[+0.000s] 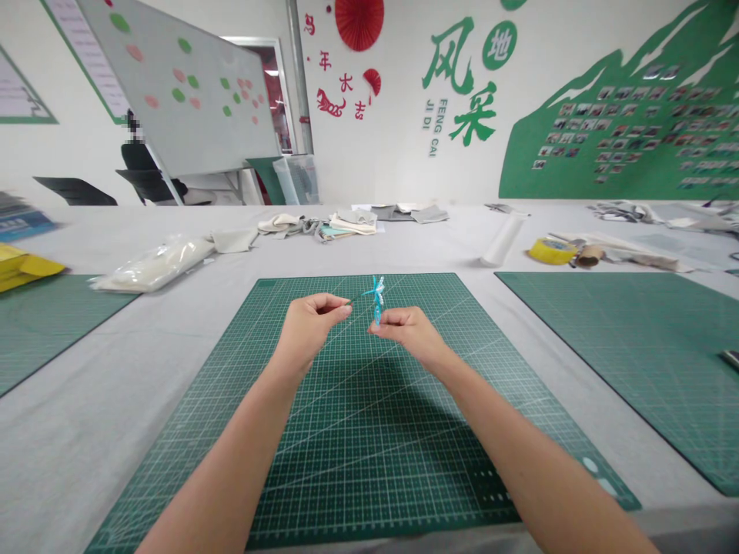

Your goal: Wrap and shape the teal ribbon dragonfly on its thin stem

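Above the green cutting mat [346, 462] both hands hold parts of one small craft piece. My left hand [312, 327] is closed in a pinch on a thin dark green stem [359, 297], which runs right to a light-blue and white flower-like ornament [379, 291]. The lower tip of that ornament sits between the thumb and fingertips of my right hand [407, 331], also closed. What the ornament is made of is too small to make out.
Other cutting mats [623, 338] lie at both sides. Fabric scraps [352, 221], a plastic-wrapped white bundle [158, 263], a white roll [504, 240] and yellow tape [551, 251] rest on the grey-covered table [231, 308]. Behind stands a whiteboard [202, 131].
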Tool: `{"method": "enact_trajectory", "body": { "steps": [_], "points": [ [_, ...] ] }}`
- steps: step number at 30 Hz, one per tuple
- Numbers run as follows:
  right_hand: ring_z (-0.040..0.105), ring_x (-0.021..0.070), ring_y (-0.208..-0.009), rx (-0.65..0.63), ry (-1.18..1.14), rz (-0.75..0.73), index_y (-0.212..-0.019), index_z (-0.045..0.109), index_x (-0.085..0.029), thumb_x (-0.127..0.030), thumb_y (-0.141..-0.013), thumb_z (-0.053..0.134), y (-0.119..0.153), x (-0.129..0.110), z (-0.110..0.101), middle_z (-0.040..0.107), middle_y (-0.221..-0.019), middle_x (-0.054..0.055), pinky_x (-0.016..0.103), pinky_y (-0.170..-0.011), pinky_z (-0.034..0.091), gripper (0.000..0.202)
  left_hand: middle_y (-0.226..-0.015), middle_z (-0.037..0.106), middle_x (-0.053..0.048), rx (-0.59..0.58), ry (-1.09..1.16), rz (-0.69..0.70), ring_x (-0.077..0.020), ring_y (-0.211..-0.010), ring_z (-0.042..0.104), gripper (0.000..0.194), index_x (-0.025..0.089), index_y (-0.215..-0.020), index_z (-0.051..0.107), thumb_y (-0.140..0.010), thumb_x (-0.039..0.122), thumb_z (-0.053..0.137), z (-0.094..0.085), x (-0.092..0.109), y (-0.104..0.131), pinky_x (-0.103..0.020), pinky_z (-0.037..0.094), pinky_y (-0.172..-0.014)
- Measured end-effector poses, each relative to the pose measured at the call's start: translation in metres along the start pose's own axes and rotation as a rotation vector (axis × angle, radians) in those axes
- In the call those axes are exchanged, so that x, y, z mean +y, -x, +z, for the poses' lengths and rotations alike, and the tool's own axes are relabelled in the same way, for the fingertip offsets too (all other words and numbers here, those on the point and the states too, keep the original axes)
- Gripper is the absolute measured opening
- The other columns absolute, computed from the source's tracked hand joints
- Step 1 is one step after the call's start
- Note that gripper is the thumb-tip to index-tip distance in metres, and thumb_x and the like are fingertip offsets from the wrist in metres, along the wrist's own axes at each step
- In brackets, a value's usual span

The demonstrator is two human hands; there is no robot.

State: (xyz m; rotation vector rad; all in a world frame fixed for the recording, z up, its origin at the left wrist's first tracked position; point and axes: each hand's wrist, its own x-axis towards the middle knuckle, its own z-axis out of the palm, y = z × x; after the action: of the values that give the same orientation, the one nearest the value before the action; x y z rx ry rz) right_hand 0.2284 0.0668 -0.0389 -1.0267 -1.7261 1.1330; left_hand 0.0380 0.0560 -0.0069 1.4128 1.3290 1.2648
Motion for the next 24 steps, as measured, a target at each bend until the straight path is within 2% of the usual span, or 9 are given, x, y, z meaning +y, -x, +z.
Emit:
{"method": "enact_trajectory", "body": {
  "steps": [3,9,14,19,24],
  "points": [
    [0.047,0.0103,-0.054,0.032,0.184,-0.077,-0.064,0.067,-0.018,-0.029,-0.08,0.064,0.005,-0.008,0.003,0.056,-0.055,-0.004,0.025,-0.055,0.034,0.02,-0.074,0.071,-0.003,0.038,-0.026,-0.012,-0.0143,-0.067,0.059,0.017,0.016,-0.077,0.073,-0.066,0.028,0.075,0.0,0.001,0.001,-0.029,0.045,-0.065],
    [0.062,0.0129,-0.068,0.081,0.425,-0.323,-0.076,0.071,-0.021,-0.024,-0.09,0.055,0.017,-0.02,0.01,0.071,-0.074,-0.001,0.025,-0.065,0.042,0.02,-0.076,0.073,-0.004,0.057,-0.096,0.008,-0.0165,-0.071,0.061,0.018,0.015,-0.078,0.074,-0.067,0.028,0.074,-0.002,0.0,0.001,-0.03,0.046,-0.068],
    [0.064,0.0136,-0.069,0.19,0.488,-0.421,-0.082,0.071,-0.021,-0.026,-0.092,0.053,0.02,-0.022,0.008,0.072,-0.077,0.001,0.025,-0.067,0.044,0.022,-0.078,0.073,-0.004,-0.033,-0.227,0.087,-0.0193,-0.076,0.064,0.014,0.017,-0.078,0.074,-0.071,0.027,0.069,-0.002,-0.004,-0.001,-0.033,0.047,-0.072],
    [0.063,0.0139,-0.067,0.215,0.553,-0.456,-0.084,0.071,-0.022,-0.027,-0.094,0.05,0.02,-0.023,0.005,0.071,-0.074,0.001,0.026,-0.066,0.044,0.024,-0.08,0.072,-0.004,-0.101,-0.448,0.189,-0.0199,-0.076,0.064,0.011,0.02,-0.077,0.075,-0.074,0.026,0.066,-0.001,-0.004,0.001,-0.034,0.046,-0.072],
    [0.063,0.0139,-0.067,0.26,0.542,-0.474,-0.084,0.071,-0.022,-0.026,-0.093,0.051,0.019,-0.023,0.003,0.071,-0.074,0.001,0.025,-0.064,0.044,0.023,-0.08,0.071,-0.003,-0.207,-0.536,0.229,-0.0191,-0.077,0.063,0.012,0.022,-0.077,0.075,-0.076,0.025,0.064,0.001,-0.003,0.004,-0.033,0.045,-0.072]
  ]
}}
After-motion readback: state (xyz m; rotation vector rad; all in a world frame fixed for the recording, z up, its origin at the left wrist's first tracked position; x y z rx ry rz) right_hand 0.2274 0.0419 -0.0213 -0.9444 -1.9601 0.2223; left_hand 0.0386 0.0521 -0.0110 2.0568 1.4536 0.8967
